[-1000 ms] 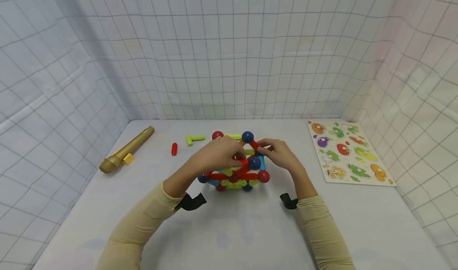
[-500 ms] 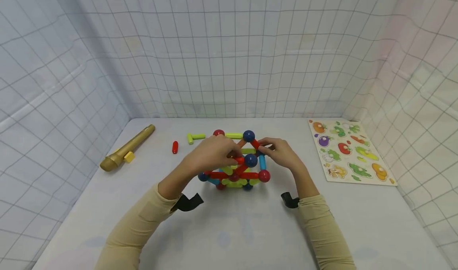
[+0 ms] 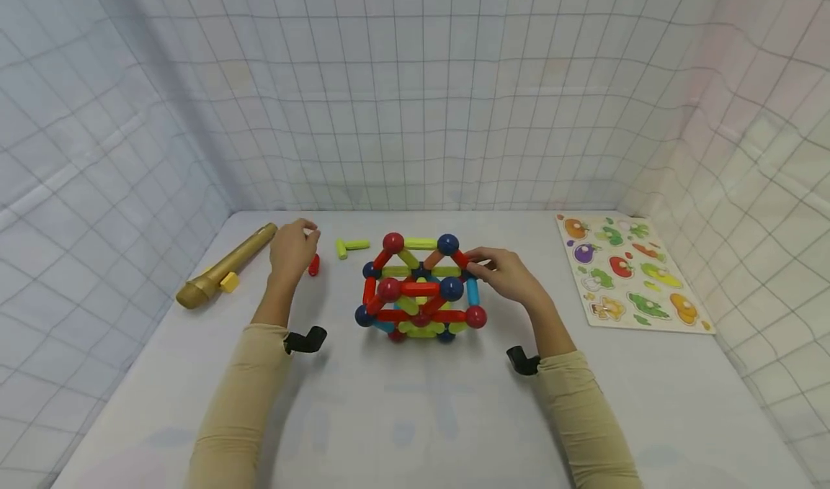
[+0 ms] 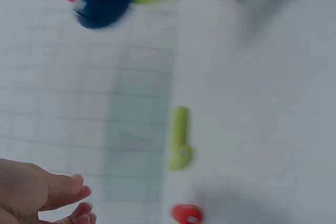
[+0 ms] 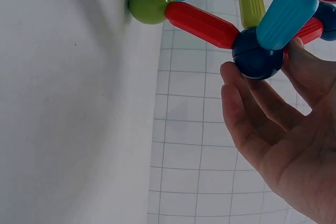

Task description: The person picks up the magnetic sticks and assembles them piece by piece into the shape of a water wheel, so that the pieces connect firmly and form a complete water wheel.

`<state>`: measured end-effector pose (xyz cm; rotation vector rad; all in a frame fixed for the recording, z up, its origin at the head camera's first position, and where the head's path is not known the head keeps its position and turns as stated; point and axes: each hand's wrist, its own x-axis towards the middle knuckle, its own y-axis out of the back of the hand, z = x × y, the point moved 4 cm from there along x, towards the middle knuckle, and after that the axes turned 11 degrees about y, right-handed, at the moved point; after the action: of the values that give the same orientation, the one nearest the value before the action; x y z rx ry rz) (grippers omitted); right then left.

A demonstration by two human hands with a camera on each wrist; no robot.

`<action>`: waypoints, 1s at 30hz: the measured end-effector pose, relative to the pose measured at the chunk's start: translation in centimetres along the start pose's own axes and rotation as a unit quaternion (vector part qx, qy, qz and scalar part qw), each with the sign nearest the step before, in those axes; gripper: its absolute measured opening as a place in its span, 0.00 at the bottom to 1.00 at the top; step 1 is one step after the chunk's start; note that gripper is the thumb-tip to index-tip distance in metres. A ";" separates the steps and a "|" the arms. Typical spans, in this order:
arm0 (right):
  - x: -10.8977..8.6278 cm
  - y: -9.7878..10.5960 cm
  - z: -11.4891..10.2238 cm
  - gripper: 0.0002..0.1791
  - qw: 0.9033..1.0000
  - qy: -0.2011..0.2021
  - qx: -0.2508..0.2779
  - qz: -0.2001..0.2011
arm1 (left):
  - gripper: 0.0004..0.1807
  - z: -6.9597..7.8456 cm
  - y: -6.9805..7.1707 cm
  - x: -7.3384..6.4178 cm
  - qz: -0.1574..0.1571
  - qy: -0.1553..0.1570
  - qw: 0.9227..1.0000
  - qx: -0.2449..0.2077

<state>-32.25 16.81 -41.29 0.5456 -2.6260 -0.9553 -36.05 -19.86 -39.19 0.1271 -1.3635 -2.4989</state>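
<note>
A framework of magnetic rods and balls (image 3: pixel 421 315) in red, blue and yellow-green stands mid-table. My right hand (image 3: pixel 509 276) holds it at its right side. In the right wrist view, the thumb and fingers of that hand lie around a dark blue ball (image 5: pixel 257 53) where red, teal and yellow-green rods meet. My left hand (image 3: pixel 293 248) is off to the left, above the table beside a loose red rod (image 3: pixel 314 265). Nothing shows between its fingers in the left wrist view, where the red rod (image 4: pixel 187 213) lies apart from them.
Two loose yellow-green rods (image 3: pixel 350 247) lie left of the framework. Farther left are a gold microphone-shaped toy (image 3: pixel 227 266) and a yellow block (image 3: pixel 230 282). A vegetable picture board (image 3: pixel 635 273) lies at the right. Grid-patterned cloth (image 3: pixel 415 114) walls the table's back and sides.
My left hand has let go of the red rod at the framework's front top and moved left toward the loose red rod. The right hand keeps its hold.
</note>
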 end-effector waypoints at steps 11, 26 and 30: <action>0.1 -0.5 0.2 0.18 1.000 -0.005 0.002 -0.016 | 0.19 -5.7 -5.9 2.2 -0.074 0.034 0.991 0.103; 0.5 -0.3 -0.1 0.18 1.000 0.005 0.002 0.002 | 0.12 12.3 5.0 -13.0 -0.021 -0.346 0.929 -0.128; 0.2 -0.1 0.0 0.17 1.000 0.002 0.000 -0.001 | 0.11 16.1 3.0 -16.0 -0.078 -0.449 0.887 -0.077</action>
<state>-32.41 16.64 -41.34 0.5486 -2.6226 -0.9535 -23.60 -3.65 -28.79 -1.1297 -1.4421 -2.9110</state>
